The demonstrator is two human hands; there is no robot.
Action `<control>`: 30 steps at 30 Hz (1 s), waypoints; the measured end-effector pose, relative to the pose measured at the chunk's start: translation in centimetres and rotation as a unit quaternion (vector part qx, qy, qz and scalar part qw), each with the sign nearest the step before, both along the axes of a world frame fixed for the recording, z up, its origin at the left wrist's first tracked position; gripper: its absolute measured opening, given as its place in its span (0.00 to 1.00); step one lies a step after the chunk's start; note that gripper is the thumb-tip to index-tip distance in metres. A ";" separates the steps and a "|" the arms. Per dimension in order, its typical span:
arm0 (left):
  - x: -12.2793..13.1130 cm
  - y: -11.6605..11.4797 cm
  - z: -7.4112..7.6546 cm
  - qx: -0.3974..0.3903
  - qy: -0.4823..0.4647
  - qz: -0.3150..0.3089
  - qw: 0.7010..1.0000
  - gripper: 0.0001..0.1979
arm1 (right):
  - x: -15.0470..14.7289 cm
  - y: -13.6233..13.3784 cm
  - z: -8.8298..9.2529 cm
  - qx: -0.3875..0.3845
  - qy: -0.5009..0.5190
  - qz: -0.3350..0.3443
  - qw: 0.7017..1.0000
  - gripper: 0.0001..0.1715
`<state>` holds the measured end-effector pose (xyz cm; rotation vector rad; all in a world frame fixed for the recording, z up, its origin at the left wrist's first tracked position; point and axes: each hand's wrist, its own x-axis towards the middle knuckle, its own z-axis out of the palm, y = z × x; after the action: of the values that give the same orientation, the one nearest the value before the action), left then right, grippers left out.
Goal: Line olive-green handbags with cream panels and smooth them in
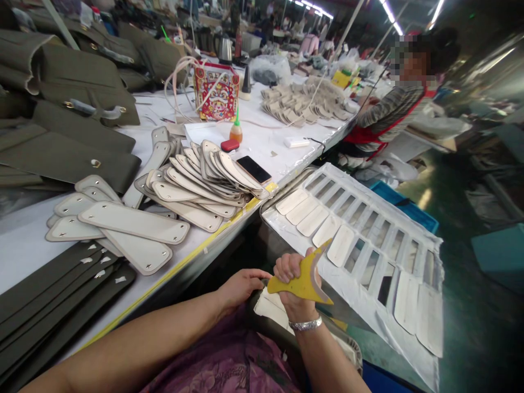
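My right hand (291, 273) is closed around a flat yellow tool (301, 279) with a curved, fishtail-shaped end. It is held above my lap, and a silvery bracelet circles that wrist. Lower down lies an olive bag piece (258, 312) with a pale inner side, partly hidden by my forearms. My left hand (248, 285) pinches its upper edge, thumb and fingers close together. To the left on the table, several pale strap-like panels (133, 221) with small metal fittings lie in overlapping heaps.
A white slotted rack (347, 204) holding pale panels stands at right. Olive bags (82, 82) fill the table's left side. A phone (254, 169), glue bottle (236, 131) and red printed box (216, 93) stand farther back. Another person (393, 114) sits at the table's right edge.
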<state>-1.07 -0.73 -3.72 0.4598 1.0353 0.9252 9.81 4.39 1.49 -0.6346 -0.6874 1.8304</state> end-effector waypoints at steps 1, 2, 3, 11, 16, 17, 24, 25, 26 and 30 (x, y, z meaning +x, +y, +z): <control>0.3 0.2 0.0 0.003 0.023 0.002 1.000 0.16 | -0.1 -0.1 0.2 0.005 -0.008 -0.003 1.000 0.34; 0.6 0.3 -0.1 0.007 0.043 0.005 0.999 0.16 | -0.2 -0.3 0.3 0.012 -0.016 -0.008 1.000 0.34; 0.9 0.5 -0.2 0.013 0.058 0.008 0.998 0.15 | -0.3 -0.4 0.6 0.019 -0.024 -0.015 0.999 0.34; 1.2 0.4 0.0 0.017 0.012 0.003 1.000 0.12 | -1.6 -0.8 1.0 0.013 -0.038 -0.072 0.997 0.33; -0.3 -0.1 -0.4 0.000 -0.097 0.006 0.995 0.17 | -2.2 -0.9 0.0 0.008 -0.054 -0.109 0.993 0.31; -0.5 -0.1 -0.5 -0.008 -0.123 0.004 0.992 0.16 | -2.3 -0.9 -0.1 0.007 -0.058 -0.115 0.992 0.31; -1.0 0.6 -1.0 -0.039 -0.169 0.002 0.985 0.16 | -2.6 -0.4 -0.2 -0.008 -0.074 -0.122 0.990 0.30; -1.0 0.7 -1.0 -0.040 -0.177 -0.002 0.983 0.17 | -2.7 -0.3 -0.2 -0.007 -0.074 -0.123 0.990 0.30; -1.2 0.7 -0.9 -0.038 -0.185 -0.011 0.982 0.19 | -2.8 -0.3 -0.3 -0.009 -0.076 -0.122 0.990 0.31; -2.5 0.7 0.1 0.080 -0.144 -0.017 0.986 0.33 | -3.3 -0.3 -0.9 0.008 -0.116 -0.125 0.985 0.30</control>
<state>-3.60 -0.03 -3.66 0.4607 0.6917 1.0158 6.49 4.10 0.63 -0.8923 -0.7377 1.5324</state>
